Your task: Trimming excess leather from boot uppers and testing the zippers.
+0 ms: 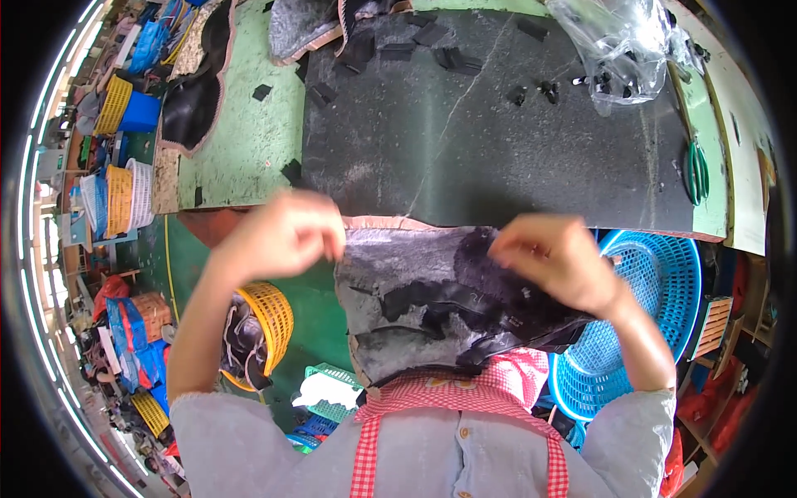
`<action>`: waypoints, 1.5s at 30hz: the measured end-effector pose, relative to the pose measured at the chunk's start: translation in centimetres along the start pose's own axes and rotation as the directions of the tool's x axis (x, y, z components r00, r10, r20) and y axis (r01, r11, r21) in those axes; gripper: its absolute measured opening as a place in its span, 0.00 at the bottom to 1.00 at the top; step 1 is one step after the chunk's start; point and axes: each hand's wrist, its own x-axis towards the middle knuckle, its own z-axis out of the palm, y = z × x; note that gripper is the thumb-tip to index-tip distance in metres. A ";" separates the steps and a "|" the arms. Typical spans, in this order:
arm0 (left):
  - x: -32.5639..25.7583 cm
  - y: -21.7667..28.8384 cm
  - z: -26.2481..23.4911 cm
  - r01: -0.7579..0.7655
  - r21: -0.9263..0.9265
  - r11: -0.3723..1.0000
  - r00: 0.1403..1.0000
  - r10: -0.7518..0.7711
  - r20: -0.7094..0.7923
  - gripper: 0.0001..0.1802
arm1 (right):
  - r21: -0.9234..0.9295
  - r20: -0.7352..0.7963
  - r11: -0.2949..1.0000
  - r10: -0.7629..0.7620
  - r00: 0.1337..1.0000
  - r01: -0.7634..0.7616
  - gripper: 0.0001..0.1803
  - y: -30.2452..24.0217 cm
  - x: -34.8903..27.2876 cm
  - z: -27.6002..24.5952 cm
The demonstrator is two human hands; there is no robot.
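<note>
A grey, fleecy sheet [415, 257] with shiny black patches lies over my lap, its pinkish upper edge against the workbench front. My left hand [286, 235] hovers at the sheet's upper left corner, its fingers curled and closed. Over the upper right part of the sheet is my right hand [558, 259], fingers bent together toward the thumb. Both hands are blurred by motion while the sheet looks sharp. Whatever is pinched in either hand, if anything, is too small or hidden to make out.
A dark mat [498, 141] with small black strips covers the workbench. Green-handled scissors [697, 173] lie at its right, below a clear plastic bag [614, 50]. A black, pink-edged piece [191, 108] lies far left. A blue basket [614, 353] and a yellow basket [281, 319] flank me.
</note>
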 end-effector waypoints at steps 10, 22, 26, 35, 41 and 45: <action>-8.9 -6.1 13.3 0.324 0.124 0.938 0.943 -0.310 -0.119 0.33 | -0.395 0.069 0.889 -0.222 0.973 0.231 0.18 1.8 -0.3 12.3; -3.2 2.7 7.0 -0.451 0.307 0.838 0.844 0.512 -0.157 0.14 | 0.538 0.557 0.752 0.022 0.830 -0.381 0.30 0.0 -5.4 7.5; 0.4 3.8 6.3 -0.158 0.440 0.884 0.936 0.275 -0.218 0.18 | -0.077 0.353 0.989 0.143 0.925 -0.124 0.42 -6.2 -3.7 6.3; 2.5 5.5 7.3 -0.116 0.593 0.797 0.813 0.420 -0.404 0.07 | -0.146 -0.177 0.988 -0.071 0.982 0.045 0.17 -2.7 -4.8 9.1; -0.4 6.5 9.1 -0.081 0.324 0.943 0.865 0.228 -0.446 0.07 | 0.780 0.373 0.327 0.442 0.816 -0.534 0.26 2.2 -5.5 9.0; -1.1 7.1 9.3 -0.096 -0.180 0.979 0.893 0.005 -0.451 0.07 | -0.048 -0.108 0.948 0.307 0.945 -0.314 0.12 2.1 -6.5 6.9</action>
